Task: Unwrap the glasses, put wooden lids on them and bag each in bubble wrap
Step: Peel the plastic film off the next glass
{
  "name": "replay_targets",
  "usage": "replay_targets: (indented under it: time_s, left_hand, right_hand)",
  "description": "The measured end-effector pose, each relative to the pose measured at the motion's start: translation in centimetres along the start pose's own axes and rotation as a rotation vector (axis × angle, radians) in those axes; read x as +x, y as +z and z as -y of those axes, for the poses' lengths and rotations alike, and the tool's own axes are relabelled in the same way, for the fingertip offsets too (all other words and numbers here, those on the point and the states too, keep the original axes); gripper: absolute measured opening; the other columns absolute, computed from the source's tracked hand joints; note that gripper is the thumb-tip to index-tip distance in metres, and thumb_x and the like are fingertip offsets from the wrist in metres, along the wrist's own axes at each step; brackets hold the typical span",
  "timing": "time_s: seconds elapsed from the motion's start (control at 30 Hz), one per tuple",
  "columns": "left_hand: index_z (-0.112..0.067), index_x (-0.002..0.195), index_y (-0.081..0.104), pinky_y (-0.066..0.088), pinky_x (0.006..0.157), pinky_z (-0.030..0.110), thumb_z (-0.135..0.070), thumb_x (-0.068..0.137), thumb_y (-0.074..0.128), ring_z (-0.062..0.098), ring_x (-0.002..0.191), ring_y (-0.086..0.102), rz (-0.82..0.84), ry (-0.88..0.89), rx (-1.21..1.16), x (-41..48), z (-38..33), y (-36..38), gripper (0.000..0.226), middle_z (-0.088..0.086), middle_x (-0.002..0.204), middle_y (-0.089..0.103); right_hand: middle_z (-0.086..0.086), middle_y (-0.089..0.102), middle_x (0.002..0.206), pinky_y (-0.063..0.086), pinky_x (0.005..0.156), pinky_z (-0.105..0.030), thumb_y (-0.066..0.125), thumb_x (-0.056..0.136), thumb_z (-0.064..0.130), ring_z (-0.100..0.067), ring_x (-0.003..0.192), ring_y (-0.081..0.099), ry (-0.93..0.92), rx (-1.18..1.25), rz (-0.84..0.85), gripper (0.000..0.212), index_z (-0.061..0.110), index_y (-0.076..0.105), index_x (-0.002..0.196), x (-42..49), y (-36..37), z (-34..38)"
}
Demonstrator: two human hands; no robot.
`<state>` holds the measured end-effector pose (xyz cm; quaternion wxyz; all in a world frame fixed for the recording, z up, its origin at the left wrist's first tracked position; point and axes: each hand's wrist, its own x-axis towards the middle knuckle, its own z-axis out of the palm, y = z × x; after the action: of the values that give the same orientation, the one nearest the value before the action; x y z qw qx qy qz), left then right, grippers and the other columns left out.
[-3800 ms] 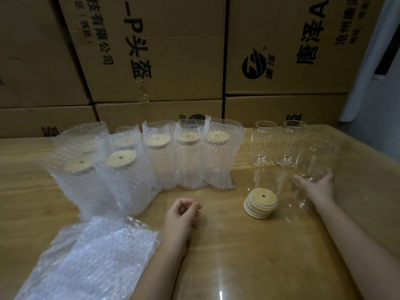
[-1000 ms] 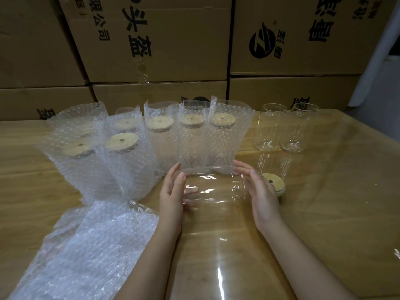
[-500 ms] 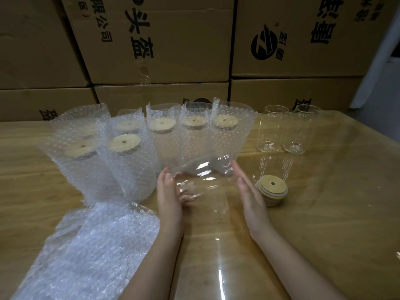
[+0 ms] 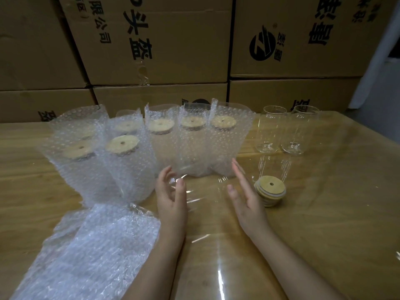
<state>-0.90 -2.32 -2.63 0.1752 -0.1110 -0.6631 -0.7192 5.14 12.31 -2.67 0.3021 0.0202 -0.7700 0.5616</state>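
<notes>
Risk: slipping or rolling away towards the stack of round wooden lids [image 4: 270, 189], from so loose a hold on slick glass.
Clear drinking glass [image 4: 201, 189]: sideways between both hands, at the wooden tabletop [image 4: 324, 213]; long axis left-right, mouth end unclear.
Left hand [image 4: 171, 195]: loosely curved at one end, grip unclear.
Right hand [image 4: 244, 193]: straight-fingered, unclenched, beside the other end.

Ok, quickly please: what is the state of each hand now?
Left hand: fingers loosely curved; whether it holds anything cannot be told.
Right hand: open, fingers straight.
</notes>
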Motion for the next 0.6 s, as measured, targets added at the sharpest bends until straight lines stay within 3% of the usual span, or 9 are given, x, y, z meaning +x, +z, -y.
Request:
replay_targets:
  time_s: [0.07, 0.17, 0.23, 0.33, 0.43, 0.47, 0.57, 0.6]
  left_hand:
    - [-0.054, 0.115, 0.05, 0.05, 0.08, 0.022, -0.056, 0.08, 0.05, 0.018, 0.107, 0.059, 0.047, 0.043, 0.041, -0.11, 0.06, -0.15, 0.035, -0.007, 0.117, 0.058]
    - [-0.054, 0.113, 0.054, 0.054, 0.08, 0.043, -0.053, 0.08, 0.052, 0.023, 0.102, 0.062, 0.128, 0.011, 0.014, -0.27, 0.05, -0.12, 0.033, -0.008, 0.115, 0.061]
    - [-0.051, 0.111, 0.057, 0.053, 0.077, 0.042, -0.052, 0.08, 0.053, 0.022, 0.094, 0.065, 0.15, -0.022, -0.032, -0.13, 0.14, -0.14, 0.032, -0.008, 0.11, 0.064]
    - [-0.05, 0.109, 0.059, 0.05, 0.072, 0.048, -0.053, 0.079, 0.052, 0.031, 0.087, 0.064, 0.151, -0.081, -0.09, 0.08, 0.14, -0.13, 0.031, -0.002, 0.109, 0.065]
    - [-0.049, 0.109, 0.059, 0.051, 0.053, 0.031, -0.056, 0.079, 0.051, 0.022, 0.078, 0.064, 0.129, -0.103, -0.117, 0.17, -0.02, -0.15, 0.032, 0.005, 0.113, 0.064]
    - [-0.049, 0.11, 0.058, 0.053, 0.053, 0.031, -0.056, 0.079, 0.05, 0.024, 0.083, 0.065, 0.117, -0.1, -0.12, 0.25, -0.02, -0.17, 0.032, 0.004, 0.113, 0.064]
    - [-0.054, 0.108, 0.056, 0.053, 0.076, 0.052, -0.059, 0.08, 0.046, 0.039, 0.098, 0.063, 0.084, -0.109, -0.109, 0.33, -0.08, -0.16, 0.03, -0.001, 0.113, 0.064]
    - [-0.053, 0.109, 0.055, 0.055, 0.072, 0.048, -0.06, 0.08, 0.045, 0.04, 0.096, 0.063, 0.076, -0.123, -0.126, 0.37, -0.15, -0.13, 0.031, 0.001, 0.115, 0.063]
  right_hand:
    - [0.018, 0.033, 0.15, 0.02, 0.111, -0.009, 0.048, 0.095, 0.031, 0.007, 0.14, 0.025, 0.031, 0.026, -0.018, 0.048, 0.03, 0.034, 0.141, 0.15, -0.18, -0.26]
    - [0.019, 0.039, 0.146, 0.024, 0.108, -0.009, 0.047, 0.094, 0.036, 0.007, 0.137, 0.031, 0.082, 0.091, -0.04, 0.043, 0.036, 0.04, 0.136, 0.33, -0.53, -0.34]
    - [0.018, 0.045, 0.144, 0.028, 0.107, -0.01, 0.046, 0.092, 0.046, 0.005, 0.134, 0.037, 0.127, 0.15, -0.04, 0.04, 0.039, 0.046, 0.132, 0.43, -0.74, -0.32]
    - [0.016, 0.052, 0.139, 0.031, 0.113, -0.025, 0.041, 0.083, 0.062, 0.001, 0.131, 0.044, 0.191, 0.233, -0.025, 0.052, 0.037, 0.051, 0.127, 0.47, -0.84, -0.37]
    - [0.022, 0.052, 0.136, 0.03, 0.115, -0.032, 0.039, 0.08, 0.069, 0.002, 0.129, 0.045, 0.238, 0.248, -0.004, 0.056, 0.039, 0.049, 0.126, 0.71, -0.61, -0.52]
    - [0.026, 0.052, 0.135, 0.028, 0.115, -0.033, 0.039, 0.078, 0.072, 0.004, 0.129, 0.044, 0.249, 0.257, 0.009, 0.059, 0.042, 0.047, 0.127, 0.65, -0.55, -0.56]
    - [0.033, 0.051, 0.131, 0.025, 0.117, -0.035, 0.044, 0.071, 0.082, 0.005, 0.131, 0.041, 0.275, 0.282, 0.045, 0.069, 0.046, 0.042, 0.129, 0.6, -0.45, -0.89]
    - [0.031, 0.051, 0.133, 0.024, 0.118, -0.036, 0.046, 0.071, 0.081, 0.003, 0.133, 0.04, 0.269, 0.281, 0.048, 0.072, 0.044, 0.04, 0.132, 0.7, -0.25, -0.76]
